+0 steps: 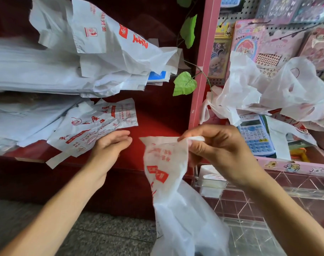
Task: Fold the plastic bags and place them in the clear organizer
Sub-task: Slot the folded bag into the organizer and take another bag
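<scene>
Folded white bags point(213, 179) were seen lying in a compartment of the clear organizer point(268, 193), low at the right. A translucent white plastic bag point(166, 174), printed in red and crumpled, was held up in front of the red shelf point(157, 117), its top edge pinched in the right hand's point(218, 145) grip. The left hand point(109, 145) was held released, fingers straight, beside it, grasping nothing.

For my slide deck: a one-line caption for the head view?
Right hand pinches a hanging printed plastic bag; open left hand reaches toward it.
</scene>
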